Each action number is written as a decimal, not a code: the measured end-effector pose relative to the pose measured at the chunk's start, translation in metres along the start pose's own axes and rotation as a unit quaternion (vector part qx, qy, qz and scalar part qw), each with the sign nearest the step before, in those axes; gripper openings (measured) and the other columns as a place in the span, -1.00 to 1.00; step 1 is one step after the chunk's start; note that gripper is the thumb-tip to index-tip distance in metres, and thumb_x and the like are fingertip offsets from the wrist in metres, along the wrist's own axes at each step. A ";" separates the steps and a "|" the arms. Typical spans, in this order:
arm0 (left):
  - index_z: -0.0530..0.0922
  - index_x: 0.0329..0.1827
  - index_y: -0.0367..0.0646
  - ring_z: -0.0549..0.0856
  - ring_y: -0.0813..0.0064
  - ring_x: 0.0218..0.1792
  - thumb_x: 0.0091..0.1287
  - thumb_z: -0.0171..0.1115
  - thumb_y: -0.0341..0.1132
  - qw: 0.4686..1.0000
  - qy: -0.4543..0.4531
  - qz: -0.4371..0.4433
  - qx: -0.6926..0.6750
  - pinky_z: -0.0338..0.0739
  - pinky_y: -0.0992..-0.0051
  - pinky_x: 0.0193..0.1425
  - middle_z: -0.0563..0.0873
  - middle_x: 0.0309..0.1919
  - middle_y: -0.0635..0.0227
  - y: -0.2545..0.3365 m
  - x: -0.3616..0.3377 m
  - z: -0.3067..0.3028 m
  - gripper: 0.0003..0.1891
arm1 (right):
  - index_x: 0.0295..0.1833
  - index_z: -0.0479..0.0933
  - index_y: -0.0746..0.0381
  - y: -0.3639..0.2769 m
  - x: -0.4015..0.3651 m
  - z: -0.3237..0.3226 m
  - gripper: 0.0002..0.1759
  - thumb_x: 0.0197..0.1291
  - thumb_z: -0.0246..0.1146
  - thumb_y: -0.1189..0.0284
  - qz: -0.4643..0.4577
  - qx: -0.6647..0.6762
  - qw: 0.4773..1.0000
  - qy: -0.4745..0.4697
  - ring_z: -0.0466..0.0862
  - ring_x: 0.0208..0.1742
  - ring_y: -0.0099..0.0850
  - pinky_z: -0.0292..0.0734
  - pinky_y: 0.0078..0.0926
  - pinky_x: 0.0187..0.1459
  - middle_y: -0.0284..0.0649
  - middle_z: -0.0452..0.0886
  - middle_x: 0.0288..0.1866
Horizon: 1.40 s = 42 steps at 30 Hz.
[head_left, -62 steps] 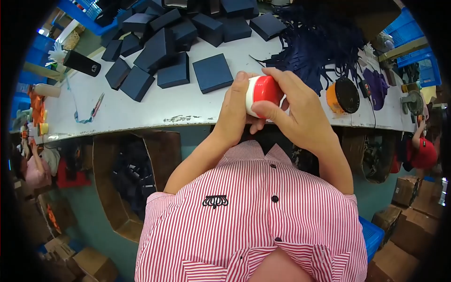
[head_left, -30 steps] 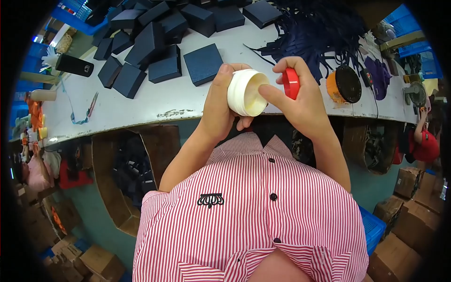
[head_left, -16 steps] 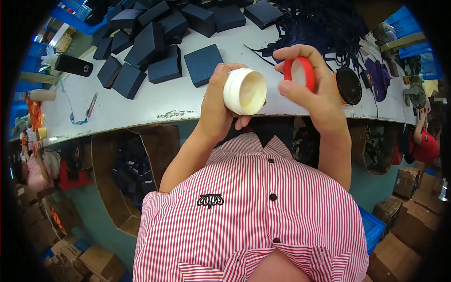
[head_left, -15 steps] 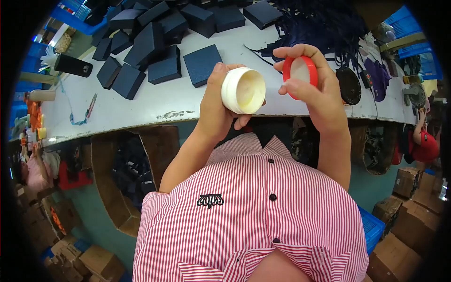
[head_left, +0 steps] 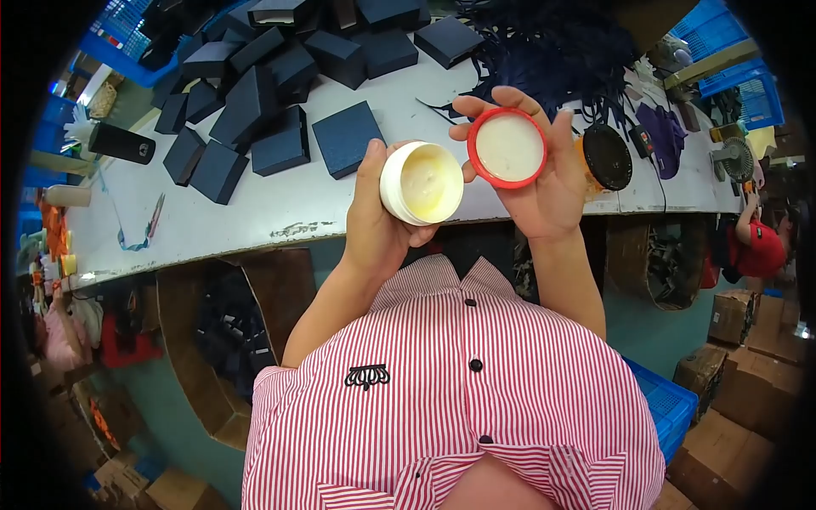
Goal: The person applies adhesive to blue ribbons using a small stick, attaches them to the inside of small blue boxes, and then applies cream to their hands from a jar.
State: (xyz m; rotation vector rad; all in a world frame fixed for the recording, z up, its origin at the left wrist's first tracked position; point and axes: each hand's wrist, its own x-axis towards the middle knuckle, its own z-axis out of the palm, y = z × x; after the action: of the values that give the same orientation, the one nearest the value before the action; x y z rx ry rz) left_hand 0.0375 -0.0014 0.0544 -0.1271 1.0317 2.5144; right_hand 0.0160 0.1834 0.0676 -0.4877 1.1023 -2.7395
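My left hand [head_left: 371, 212] is wrapped round a small white jar [head_left: 389, 189]. The jar is uncapped and tilted towards me, and a pale yellow paste [head_left: 422, 183] coats its inside. Close by on the right, my right hand [head_left: 548, 191] holds a red screw lid [head_left: 523, 183], with its whitish inner face turned towards me. Some fingers of that hand are behind the lid, and the thumb rises on its right side. Lid and jar are nearly side by side above the table's near edge.
Dark blue boxes [head_left: 347, 138] lie heaped on the white table [head_left: 212, 225], with dark straps [head_left: 552, 51] piled further right. A black round lid [head_left: 607, 158] sits atop an orange container. A black cylinder [head_left: 121, 142] and tweezers [head_left: 155, 214] are at left; cardboard cartons [head_left: 722, 459] stand lower right.
The red lid has turned from edge-on to face me and moved left, nearer the jar. My left hand has tipped the jar so more of its inside shows.
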 end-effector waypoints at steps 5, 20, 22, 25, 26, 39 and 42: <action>0.45 0.10 -0.11 0.60 0.60 -0.58 0.54 -0.25 0.27 1.000 -0.008 0.007 0.023 0.34 0.68 -0.69 0.66 -0.37 0.26 0.001 -0.001 0.000 -0.40 | 0.39 0.32 0.35 -0.001 -0.003 0.016 -0.39 0.33 0.13 0.23 -0.026 -0.085 0.995 0.053 0.61 0.24 -0.04 0.73 -0.22 0.01 0.20 0.47 0.32; 0.44 0.09 -0.16 0.67 0.61 -0.51 0.55 -0.25 0.23 0.998 -0.013 0.031 0.052 0.45 0.70 -0.67 0.68 -0.34 0.28 0.006 -0.008 0.004 -0.41 | 0.12 0.46 0.46 -0.006 -0.003 0.010 -0.50 0.06 0.03 0.43 0.009 -0.112 0.991 0.074 0.76 -0.02 0.01 0.82 -0.22 -0.21 0.24 0.62 0.09; 0.44 0.08 -0.16 0.68 0.60 -0.51 0.55 -0.25 0.23 0.998 -0.012 0.033 0.053 0.45 0.70 -0.67 0.69 -0.33 0.26 0.007 -0.008 0.006 -0.41 | 0.12 0.47 0.45 -0.006 -0.002 0.012 -0.53 0.10 0.01 0.46 0.013 -0.111 0.991 0.070 0.76 -0.02 0.02 0.82 -0.22 -0.22 0.25 0.63 0.08; 0.44 0.08 -0.15 0.68 0.60 -0.52 0.55 -0.25 0.24 0.998 -0.011 0.037 0.052 0.45 0.70 -0.68 0.71 -0.30 0.23 0.007 -0.009 0.006 -0.41 | 0.11 0.48 0.43 -0.005 -0.002 0.013 -0.57 0.15 -0.03 0.49 0.014 -0.112 0.991 0.065 0.76 -0.01 0.03 0.83 -0.20 -0.23 0.24 0.63 0.08; 0.44 0.08 -0.15 0.68 0.60 -0.52 0.55 -0.25 0.24 0.998 -0.011 0.039 0.051 0.45 0.69 -0.68 0.72 -0.29 0.22 0.007 -0.009 0.006 -0.41 | 0.10 0.49 0.43 -0.005 -0.002 0.013 -0.58 0.17 -0.04 0.50 0.013 -0.114 0.991 0.064 0.76 -0.01 0.03 0.83 -0.20 -0.23 0.24 0.63 0.08; 0.45 0.08 -0.19 0.61 0.61 -0.61 0.55 -0.24 0.23 0.998 0.001 0.043 0.053 0.40 0.70 -0.69 0.71 -0.35 0.22 0.009 -0.012 0.010 -0.39 | 0.16 0.48 0.45 -0.003 -0.004 0.022 -0.52 0.14 -0.11 0.59 -0.026 -0.240 0.967 0.077 0.77 0.01 -0.05 0.77 -0.23 -0.03 0.17 0.66 0.10; 0.46 0.08 -0.20 0.60 0.61 -0.63 0.55 -0.25 0.22 0.997 -0.014 0.050 0.060 0.39 0.69 -0.70 0.70 -0.36 0.23 0.009 -0.012 0.007 -0.39 | 0.17 0.45 0.44 -0.001 -0.005 0.022 -0.50 0.09 -0.11 0.63 -0.058 -0.283 0.955 0.062 0.77 0.02 -0.07 0.76 -0.23 0.00 0.15 0.66 0.10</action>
State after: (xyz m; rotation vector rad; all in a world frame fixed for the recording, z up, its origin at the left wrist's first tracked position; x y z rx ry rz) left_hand 0.0456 -0.0060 0.0683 -0.0044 1.2023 2.5266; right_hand 0.0283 0.1715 0.0822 -0.4578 1.9623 -2.5403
